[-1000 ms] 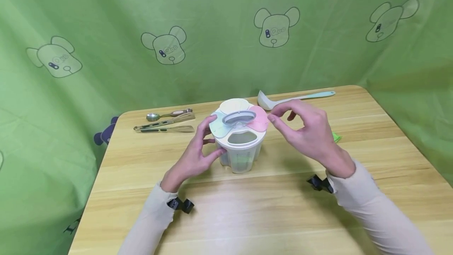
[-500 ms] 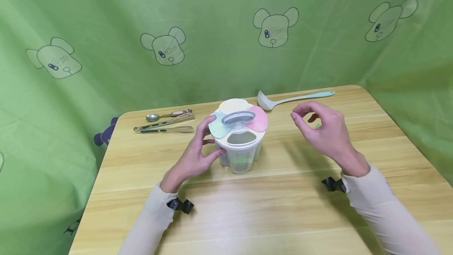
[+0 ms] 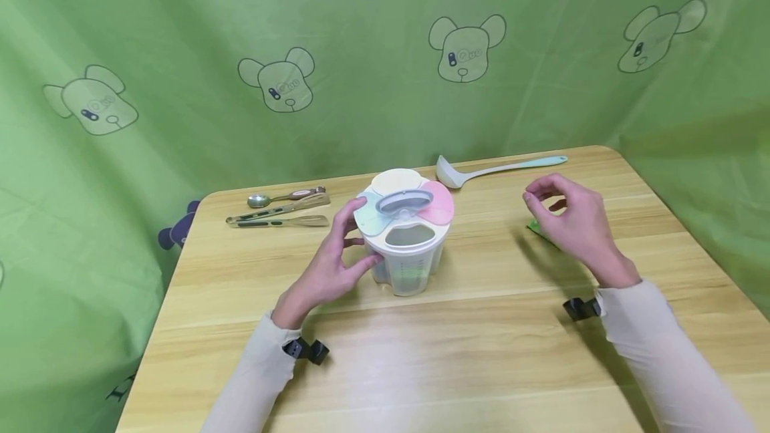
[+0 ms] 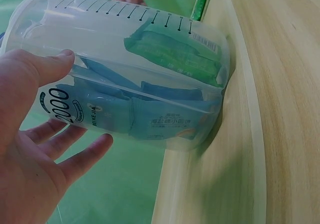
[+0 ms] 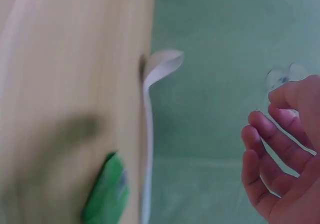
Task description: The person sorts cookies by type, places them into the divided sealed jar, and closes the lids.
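Observation:
A clear storage container [image 3: 409,269] with several compartments stands upright on the table. Its lid has cream, pink and blue flaps, a raised handle, and an uncovered opening at the front. My left hand [image 3: 331,266] grips its left side, thumb in front and fingers behind. Through the wall in the left wrist view, blue packets [image 4: 175,116] and a green packet [image 4: 175,54] show in separate compartments. My right hand [image 3: 574,222] hovers over the table to the right, fingers loosely curled and holding nothing. Below it lies another green packet [image 5: 107,191], partly hidden in the head view.
A ladle [image 3: 454,176] with a pale blue handle lies along the back edge. At the back left are a spoon [image 3: 260,200] and tongs [image 3: 283,221]. A green curtain [image 3: 373,85] hangs behind the wooden table [image 3: 385,366].
My right hand has drawn away from the lid's pink flap and moved right, over the green packet. My left hand and the container have stayed in place.

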Demonstrator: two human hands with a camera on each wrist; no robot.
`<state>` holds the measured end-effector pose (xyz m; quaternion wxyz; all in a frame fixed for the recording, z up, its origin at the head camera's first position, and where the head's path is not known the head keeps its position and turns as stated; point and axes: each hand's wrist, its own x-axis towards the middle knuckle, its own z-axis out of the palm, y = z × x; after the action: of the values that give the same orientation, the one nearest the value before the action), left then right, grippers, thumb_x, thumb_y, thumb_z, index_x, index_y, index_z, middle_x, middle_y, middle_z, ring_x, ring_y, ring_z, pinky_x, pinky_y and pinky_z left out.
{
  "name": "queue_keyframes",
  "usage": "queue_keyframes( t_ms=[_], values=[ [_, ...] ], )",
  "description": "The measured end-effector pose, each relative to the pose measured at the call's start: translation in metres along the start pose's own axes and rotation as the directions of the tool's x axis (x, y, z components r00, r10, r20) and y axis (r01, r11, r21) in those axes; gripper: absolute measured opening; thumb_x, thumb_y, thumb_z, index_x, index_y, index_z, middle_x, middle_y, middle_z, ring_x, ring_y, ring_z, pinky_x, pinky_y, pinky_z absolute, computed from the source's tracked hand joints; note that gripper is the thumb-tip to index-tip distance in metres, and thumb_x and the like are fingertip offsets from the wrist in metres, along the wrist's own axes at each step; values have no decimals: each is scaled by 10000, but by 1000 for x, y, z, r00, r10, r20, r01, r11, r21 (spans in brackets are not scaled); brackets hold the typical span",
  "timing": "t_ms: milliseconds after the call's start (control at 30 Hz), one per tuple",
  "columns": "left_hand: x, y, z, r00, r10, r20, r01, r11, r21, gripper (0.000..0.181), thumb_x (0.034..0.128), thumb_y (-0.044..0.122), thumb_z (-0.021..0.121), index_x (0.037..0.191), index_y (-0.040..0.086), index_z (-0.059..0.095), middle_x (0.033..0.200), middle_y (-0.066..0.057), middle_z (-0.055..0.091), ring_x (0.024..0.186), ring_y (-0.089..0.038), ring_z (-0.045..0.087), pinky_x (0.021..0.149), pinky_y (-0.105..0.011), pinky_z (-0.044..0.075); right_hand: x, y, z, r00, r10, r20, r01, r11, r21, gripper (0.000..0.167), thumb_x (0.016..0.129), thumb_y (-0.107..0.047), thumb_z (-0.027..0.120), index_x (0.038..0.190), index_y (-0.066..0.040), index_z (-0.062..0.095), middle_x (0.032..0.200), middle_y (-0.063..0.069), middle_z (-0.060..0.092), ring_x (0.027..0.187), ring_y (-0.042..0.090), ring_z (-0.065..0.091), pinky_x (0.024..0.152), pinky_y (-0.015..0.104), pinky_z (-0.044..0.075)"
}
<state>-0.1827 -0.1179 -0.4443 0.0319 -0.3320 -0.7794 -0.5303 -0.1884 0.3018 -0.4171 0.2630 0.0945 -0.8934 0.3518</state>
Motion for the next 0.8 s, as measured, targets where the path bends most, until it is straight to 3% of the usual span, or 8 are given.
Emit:
queue_keyframes(
  t_ms=[100, 167, 233, 333, 400, 467, 800],
  values=[
    [0, 0, 0, 1000, 2, -1, -2, 1000, -1, 1024, 915, -27, 825, 1698, 191, 203, 1739, -155, 361, 1446, -395, 578, 1104, -472, 631, -1, 20, -1, 998, 53, 18, -52, 998, -37, 95, 986, -77, 769, 1065, -26, 771, 1005, 191, 810, 870, -253, 541, 745, -27, 444],
    [0, 0, 0, 1000, 2, -1, -2, 1000, -1, 1023, 917, -22, 825, 1698, 191, 200, 1739, -156, 361, 1444, -400, 579, 1102, -479, 632, -3, 32, -3, 994, 98, 48, -95, 993, -73, 129, 1002, -112, 761, 1101, -30, 770, 1055, 198, 814, 920, -122, 637, 798, 49, 479],
    [0, 0, 0, 1000, -4, -1, 4, 1000, -3, 1027, 916, -26, 824, 1699, 194, 197, 1741, -150, 359, 1447, -394, 577, 1108, -475, 628, -5, 42, -7, 980, 154, 123, -141, 984, -108, 209, 1024, -149, 745, 1186, -17, 747, 1159, 232, 793, 1048, 110, 719, 928, 234, 559],
    [0, 0, 0, 1000, -11, 2, 11, 1000, -7, 1027, 916, -33, 821, 1699, 191, 197, 1740, -148, 359, 1445, -387, 578, 1119, -471, 622, -9, 55, -13, 927, 235, 293, -188, 966, -180, 388, 1063, -225, 711, 1356, 26, 666, 1361, 316, 694, 1262, 506, 628, 1052, 632, 534],
    [0, 0, 1, 1000, -13, 5, 13, 1000, -10, 1020, 920, -30, 818, 1700, 189, 197, 1741, -150, 357, 1447, -385, 576, 1124, -464, 620, -12, 63, -17, 878, 268, 396, -193, 956, -218, 476, 1085, -259, 684, 1434, 55, 606, 1434, 377, 609, 1326, 606, 540, 1070, 795, 454],
    [1, 0, 1, 1000, -11, 5, 11, 1000, -10, 1022, 918, -29, 819, 1700, 190, 198, 1739, -151, 358, 1446, -384, 576, 1123, -464, 620, -14, 70, -18, 845, 283, 453, -182, 950, -254, 507, 1096, -276, 664, 1457, 72, 588, 1429, 407, 582, 1314, 626, 533, 1056, 818, 452],
    [0, 0, 1, 1000, -2, -5, 2, 1000, -10, 1007, 924, -21, 817, 1697, 193, 208, 1738, -180, 356, 1440, -416, 579, 1107, -498, 628, -19, 84, -15, 800, 313, 512, -163, 935, -316, 580, 1078, -164, 626, 1542, 142, 462, 1359, 451, 595, 1115, 518, 644, 887, 665, 569]
  ],
)
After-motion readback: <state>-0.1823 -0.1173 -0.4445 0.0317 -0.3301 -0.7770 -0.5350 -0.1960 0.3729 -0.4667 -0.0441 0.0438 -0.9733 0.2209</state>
